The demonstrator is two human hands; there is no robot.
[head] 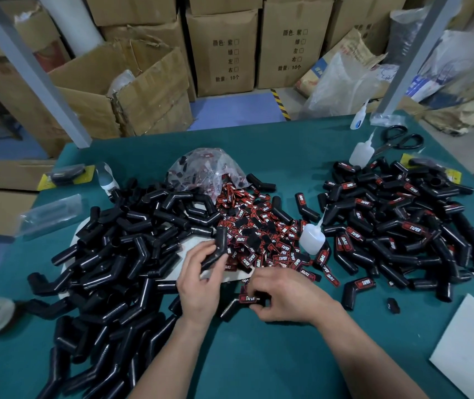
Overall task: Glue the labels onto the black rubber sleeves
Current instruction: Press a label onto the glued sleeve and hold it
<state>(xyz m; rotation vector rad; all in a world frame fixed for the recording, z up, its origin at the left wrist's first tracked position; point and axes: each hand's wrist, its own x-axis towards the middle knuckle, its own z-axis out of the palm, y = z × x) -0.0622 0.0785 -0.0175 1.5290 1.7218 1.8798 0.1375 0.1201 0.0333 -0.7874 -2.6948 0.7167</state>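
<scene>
The right hand's fingertips are pinching a red-and-black label against the upper arm of a bent sleeve that is lying on the table. This sleeve's long axis is running from the fingers down to the left, so the right hand is the nearer one for pressing the label home. The left hand is curling its fingers round a second sleeve, lifted just up and left, tilted steeply and showing no label. Beyond both hands the label heap is spilling out, with the glue bottle standing up and right, nearer the right hand. Bare sleeves are piling left, labelled ones right.
</scene>
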